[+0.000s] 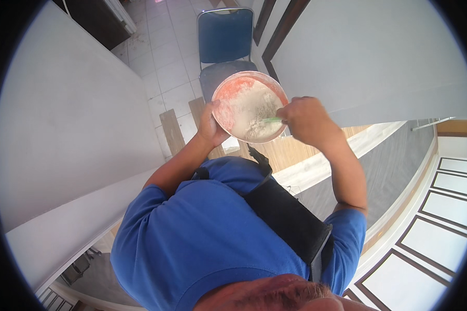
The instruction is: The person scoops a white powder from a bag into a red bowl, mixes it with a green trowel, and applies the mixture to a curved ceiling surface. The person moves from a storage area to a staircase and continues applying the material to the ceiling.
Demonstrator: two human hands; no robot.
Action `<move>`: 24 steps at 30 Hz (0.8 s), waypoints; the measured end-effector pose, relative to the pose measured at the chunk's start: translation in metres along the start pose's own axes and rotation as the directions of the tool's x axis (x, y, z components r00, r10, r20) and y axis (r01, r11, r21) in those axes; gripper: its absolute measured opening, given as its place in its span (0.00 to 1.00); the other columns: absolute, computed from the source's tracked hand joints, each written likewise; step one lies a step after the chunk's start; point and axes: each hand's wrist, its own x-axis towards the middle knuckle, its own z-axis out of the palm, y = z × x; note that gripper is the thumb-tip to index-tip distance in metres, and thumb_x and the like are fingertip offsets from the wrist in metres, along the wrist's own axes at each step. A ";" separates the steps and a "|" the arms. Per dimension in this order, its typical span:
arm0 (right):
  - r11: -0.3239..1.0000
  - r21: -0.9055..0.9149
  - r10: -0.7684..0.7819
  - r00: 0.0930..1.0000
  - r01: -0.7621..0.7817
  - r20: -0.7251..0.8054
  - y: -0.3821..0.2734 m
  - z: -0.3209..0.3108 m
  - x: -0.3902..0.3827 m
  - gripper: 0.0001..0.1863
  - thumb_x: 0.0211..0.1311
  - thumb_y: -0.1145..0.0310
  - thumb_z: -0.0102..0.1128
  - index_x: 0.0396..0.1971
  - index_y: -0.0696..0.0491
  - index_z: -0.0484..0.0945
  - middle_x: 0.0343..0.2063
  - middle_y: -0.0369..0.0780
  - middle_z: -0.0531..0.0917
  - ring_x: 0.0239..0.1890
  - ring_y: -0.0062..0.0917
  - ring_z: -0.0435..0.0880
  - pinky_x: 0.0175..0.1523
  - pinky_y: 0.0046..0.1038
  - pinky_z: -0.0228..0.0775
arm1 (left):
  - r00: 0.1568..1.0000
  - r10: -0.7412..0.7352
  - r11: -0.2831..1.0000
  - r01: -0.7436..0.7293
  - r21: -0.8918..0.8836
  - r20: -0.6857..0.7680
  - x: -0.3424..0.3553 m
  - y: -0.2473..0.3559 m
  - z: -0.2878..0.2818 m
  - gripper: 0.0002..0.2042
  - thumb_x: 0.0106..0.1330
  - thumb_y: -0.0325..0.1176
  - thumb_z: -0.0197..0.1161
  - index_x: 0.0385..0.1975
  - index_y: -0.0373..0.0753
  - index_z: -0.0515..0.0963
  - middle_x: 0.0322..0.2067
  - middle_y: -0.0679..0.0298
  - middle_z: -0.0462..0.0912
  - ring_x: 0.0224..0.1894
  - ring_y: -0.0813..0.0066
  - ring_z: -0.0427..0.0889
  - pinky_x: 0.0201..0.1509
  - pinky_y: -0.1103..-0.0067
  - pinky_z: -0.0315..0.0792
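Note:
A round orange-red bowl is held up in front of my chest, with off-white powdery, partly clumped mixture inside and smeared on its inner wall. My left hand grips the bowl at its left side, thumb at the rim. My right hand is closed on a green-handled tool, whose far end is in the mixture at the bowl's right part; what kind of end it has is hidden.
A blue padded metal chair stands beyond the bowl on white floor tiles. Wood-look planks lie on the floor. Pale walls rise on both sides, with a dark doorway at upper left.

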 end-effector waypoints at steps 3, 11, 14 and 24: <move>0.999 0.033 -0.033 0.998 0.035 -0.059 0.000 0.001 0.000 0.08 0.50 0.77 0.61 0.29 0.50 0.85 0.25 0.41 0.84 0.34 0.36 0.85 0.42 0.37 0.75 | 0.999 -0.025 1.000 0.025 0.004 0.024 0.001 0.000 -0.007 0.35 0.63 0.47 0.56 0.68 0.34 0.63 0.65 0.49 0.70 0.66 0.51 0.71 0.72 0.55 0.62; 0.999 0.048 0.008 1.000 -0.009 0.028 -0.007 -0.007 0.005 0.09 0.50 0.76 0.62 0.31 0.50 0.86 0.26 0.42 0.85 0.36 0.37 0.85 0.42 0.39 0.75 | 0.999 -0.027 0.999 0.028 -0.041 0.027 0.001 -0.001 -0.011 0.35 0.63 0.48 0.56 0.68 0.35 0.63 0.64 0.49 0.71 0.66 0.51 0.71 0.72 0.55 0.63; 0.988 0.150 -0.013 0.997 0.025 -0.082 -0.003 -0.015 0.005 0.07 0.51 0.75 0.66 0.31 0.51 0.86 0.25 0.42 0.84 0.35 0.37 0.84 0.42 0.38 0.75 | 0.999 -0.021 0.999 0.022 -0.039 0.027 0.000 0.000 -0.015 0.34 0.63 0.48 0.56 0.68 0.35 0.63 0.64 0.49 0.71 0.66 0.51 0.71 0.72 0.55 0.63; 0.980 0.189 -0.060 0.998 0.063 -0.020 -0.016 -0.007 0.005 0.12 0.51 0.76 0.63 0.36 0.49 0.87 0.26 0.43 0.85 0.37 0.37 0.86 0.43 0.38 0.76 | 1.000 -0.030 0.999 0.029 -0.025 -0.007 -0.003 0.002 -0.015 0.34 0.64 0.47 0.55 0.68 0.34 0.64 0.64 0.49 0.72 0.66 0.51 0.71 0.72 0.55 0.62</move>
